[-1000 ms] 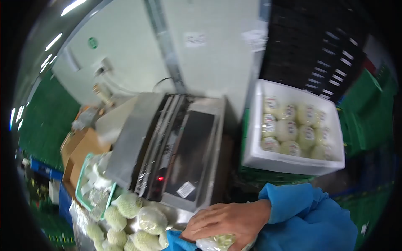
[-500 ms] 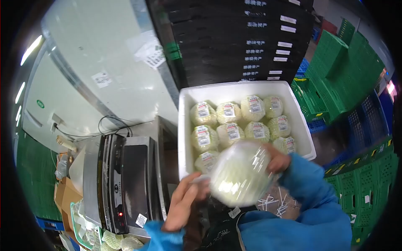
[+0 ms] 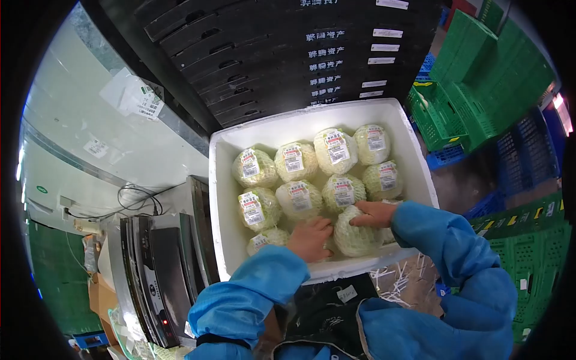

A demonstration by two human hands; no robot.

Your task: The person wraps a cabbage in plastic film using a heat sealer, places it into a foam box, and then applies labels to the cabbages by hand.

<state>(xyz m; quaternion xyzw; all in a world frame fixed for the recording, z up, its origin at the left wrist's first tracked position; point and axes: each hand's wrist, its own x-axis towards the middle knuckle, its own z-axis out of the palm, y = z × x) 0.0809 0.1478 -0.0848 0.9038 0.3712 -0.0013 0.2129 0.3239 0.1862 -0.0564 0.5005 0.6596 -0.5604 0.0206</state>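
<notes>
Visibly pale, the netted ball [image 3: 354, 236] adjoined labelled balls [image 3: 345, 192] in a white box [image 3: 414, 174]. The half-bent right hand [image 3: 376, 213] touched it; grip there and at the curled left hand [image 3: 309, 240] was indeterminable.

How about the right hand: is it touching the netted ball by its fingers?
Touching. The head view shows the right hand resting on the netted ball, with no gap between.
</notes>
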